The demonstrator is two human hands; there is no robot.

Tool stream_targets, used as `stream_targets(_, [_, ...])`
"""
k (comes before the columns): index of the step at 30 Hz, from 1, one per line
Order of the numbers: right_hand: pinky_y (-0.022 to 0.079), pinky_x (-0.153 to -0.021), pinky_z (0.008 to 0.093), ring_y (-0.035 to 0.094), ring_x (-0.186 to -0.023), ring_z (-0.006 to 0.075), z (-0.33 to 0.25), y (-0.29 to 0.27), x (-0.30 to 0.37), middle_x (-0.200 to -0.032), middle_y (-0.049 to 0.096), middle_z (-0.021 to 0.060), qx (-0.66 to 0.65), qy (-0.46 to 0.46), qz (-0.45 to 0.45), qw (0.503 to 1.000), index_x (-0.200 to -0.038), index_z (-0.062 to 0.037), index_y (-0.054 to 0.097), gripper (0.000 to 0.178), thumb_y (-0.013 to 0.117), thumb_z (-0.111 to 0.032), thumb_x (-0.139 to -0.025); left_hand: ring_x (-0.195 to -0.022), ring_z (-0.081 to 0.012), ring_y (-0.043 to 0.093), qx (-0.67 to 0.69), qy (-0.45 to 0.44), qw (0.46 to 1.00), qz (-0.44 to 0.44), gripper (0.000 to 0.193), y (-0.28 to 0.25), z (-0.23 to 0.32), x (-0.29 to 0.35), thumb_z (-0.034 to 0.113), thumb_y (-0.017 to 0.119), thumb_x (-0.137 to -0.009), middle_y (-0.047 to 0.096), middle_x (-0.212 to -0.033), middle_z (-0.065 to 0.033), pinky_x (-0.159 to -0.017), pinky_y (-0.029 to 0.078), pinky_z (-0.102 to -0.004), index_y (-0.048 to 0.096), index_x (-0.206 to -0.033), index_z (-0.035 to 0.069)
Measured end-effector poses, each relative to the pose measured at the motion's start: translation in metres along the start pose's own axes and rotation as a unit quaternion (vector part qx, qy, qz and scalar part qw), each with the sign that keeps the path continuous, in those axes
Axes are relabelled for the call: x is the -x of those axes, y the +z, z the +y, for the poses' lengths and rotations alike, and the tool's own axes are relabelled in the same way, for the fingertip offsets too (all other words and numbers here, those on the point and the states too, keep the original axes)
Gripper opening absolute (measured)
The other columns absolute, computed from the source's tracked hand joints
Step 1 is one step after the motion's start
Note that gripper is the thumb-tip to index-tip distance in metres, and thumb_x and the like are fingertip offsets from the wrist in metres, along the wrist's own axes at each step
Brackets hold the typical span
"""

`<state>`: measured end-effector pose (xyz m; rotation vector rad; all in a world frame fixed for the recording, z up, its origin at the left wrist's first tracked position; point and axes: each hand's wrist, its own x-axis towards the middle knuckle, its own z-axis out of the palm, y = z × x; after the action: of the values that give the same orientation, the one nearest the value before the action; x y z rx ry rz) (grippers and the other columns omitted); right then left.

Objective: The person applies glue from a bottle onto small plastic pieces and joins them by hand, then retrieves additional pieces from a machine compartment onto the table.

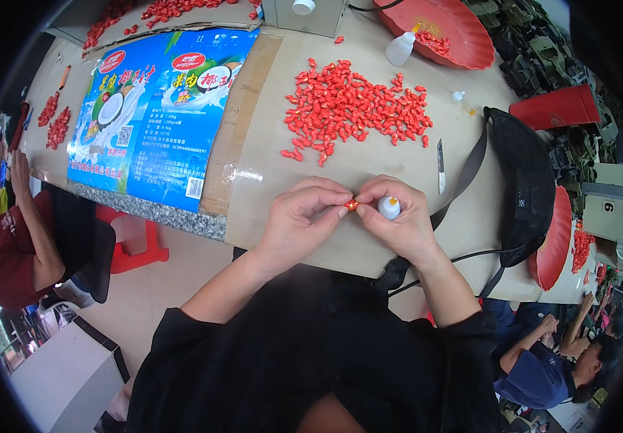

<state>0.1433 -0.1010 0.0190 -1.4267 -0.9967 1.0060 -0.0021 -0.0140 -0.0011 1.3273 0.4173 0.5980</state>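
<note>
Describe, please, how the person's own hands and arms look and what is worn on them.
The left hand and right hand are ungloved, with no ring, watch or bracelet visible. The left forearm and right forearm are uncovered. The black left sleeve and right sleeve are short and loose, without visible markings.

Blue cardboard sheet [154, 108]: red oval logos [189, 61], large lettering [181, 81], QR code [124, 136], barcode [194, 188]. Grey box [606, 220]: single digit [609, 207].

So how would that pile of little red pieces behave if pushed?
The pile of red pieces would probably spread rather than slide as one, since its edges are loose. Pieces seem light: the left hand and right hand pinch one small red piece between them. Their knobby shapes may tumble unevenly.
</note>
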Motion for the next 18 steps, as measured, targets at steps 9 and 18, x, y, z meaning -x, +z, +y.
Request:
stream_targets(9, [0.039, -0.065, 0.0219, 0.049, -0.072, 0.0096, -0.0019, 0.0005, 0.0006, -0.077, 0.054, 0.0045, 0.007, 0.002, 0.0, 1.0, -0.074, 0.0005, 0.055, 0.006, 0.057, 0.002, -0.068, -0.09, -0.0145, 0.053, 0.002, 0.001, 1.0, 0.006, 0.017, 0.0009, -0.0004, 0.0004, -0.01, 0.052, -0.074, 0.049, -0.098, -0.0091, -0.08, 0.046, -0.0248, 0.057, -0.089, -0.003])
stream_targets(18, [0.039, -0.065, 0.0215, 0.049, -0.072, 0.0089, -0.0008, 0.0012, 0.001, -0.077, 0.054, 0.0039, 0.0, 0.004, 0.003, 1.0, -0.074, 0.0001, 0.055, 0.006, 0.057, 0.002, -0.069, -0.09, -0.0142, 0.053, 0.008, 0.0, 1.0, 0.011, 0.017, 0.0015, -0.0014, 0.0006, -0.01, 0.051, -0.074, 0.049, -0.097, -0.0086, -0.08, 0.046, -0.0245, 0.057, -0.088, -0.003])
